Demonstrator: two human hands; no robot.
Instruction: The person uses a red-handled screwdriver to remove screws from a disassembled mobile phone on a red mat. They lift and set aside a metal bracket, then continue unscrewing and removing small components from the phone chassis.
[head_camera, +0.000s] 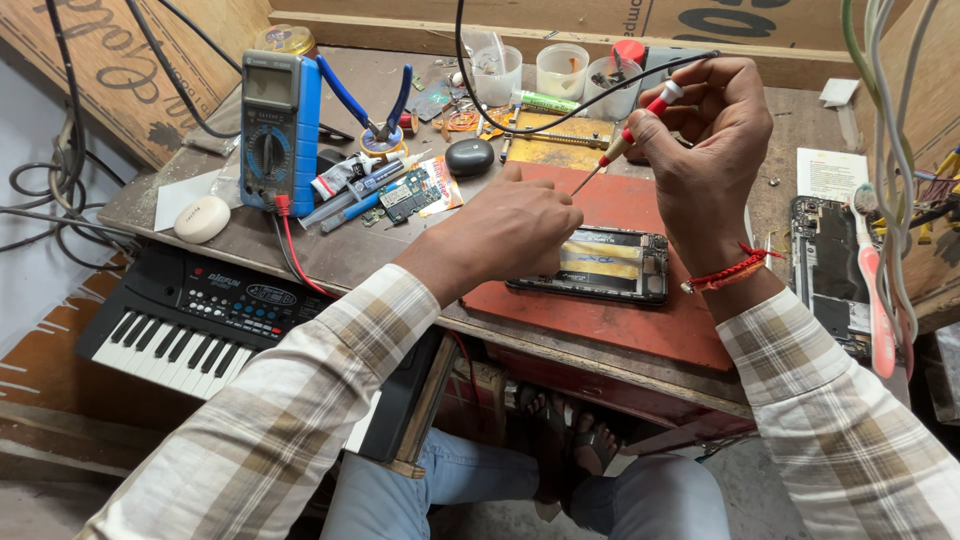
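Observation:
An opened phone (610, 262) lies with its back off on a red mat (620, 320) at the bench's front edge. My left hand (510, 232) rests on the phone's left end, fingers curled, holding it down. My right hand (705, 140) is raised above the phone and grips a red-and-white handled screwdriver (625, 140) whose thin tip points down-left toward my left knuckles. A red thread circles my right wrist.
A blue multimeter (278, 130) with red lead stands at left, blue pliers (375, 105) and tubes beside it. Small plastic cups (562, 70) line the back. A toy keyboard (190, 320) sits below left. Another opened phone (825, 265) and a pink toothbrush (878, 300) lie right. Cables hang overhead.

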